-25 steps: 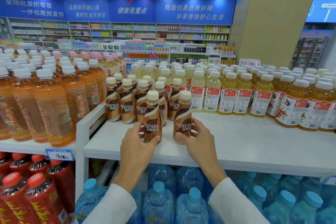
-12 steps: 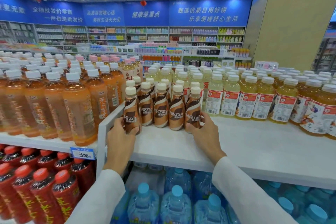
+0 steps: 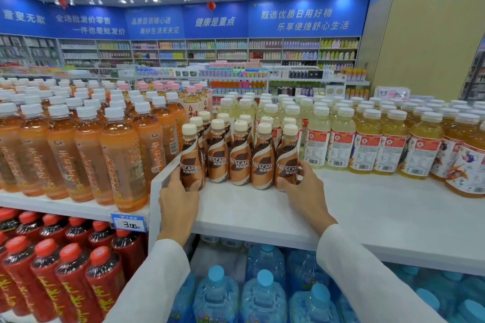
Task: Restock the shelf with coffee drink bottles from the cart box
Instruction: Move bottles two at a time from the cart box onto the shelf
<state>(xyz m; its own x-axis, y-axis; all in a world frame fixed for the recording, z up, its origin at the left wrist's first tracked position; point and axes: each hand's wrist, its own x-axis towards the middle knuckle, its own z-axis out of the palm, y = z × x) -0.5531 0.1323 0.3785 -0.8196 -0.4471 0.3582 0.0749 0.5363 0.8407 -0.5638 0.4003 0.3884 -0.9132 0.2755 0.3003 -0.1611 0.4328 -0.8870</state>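
Five coffee bottles point(image 3: 240, 162) stand upright in a front row on the white shelf point(image 3: 367, 207). They are brown with cream swirls and cream caps, Nescafe labels facing out. More stand behind, though how many is hard to count. The left hand point(image 3: 178, 202) curls around the leftmost bottle point(image 3: 190, 165), just beside the shelf's raised divider point(image 3: 161, 178). The right hand point(image 3: 305, 191) wraps the rightmost bottle point(image 3: 287, 162), near the yellow drink bottles point(image 3: 341, 144). Bare shelf runs from the row to the front edge.
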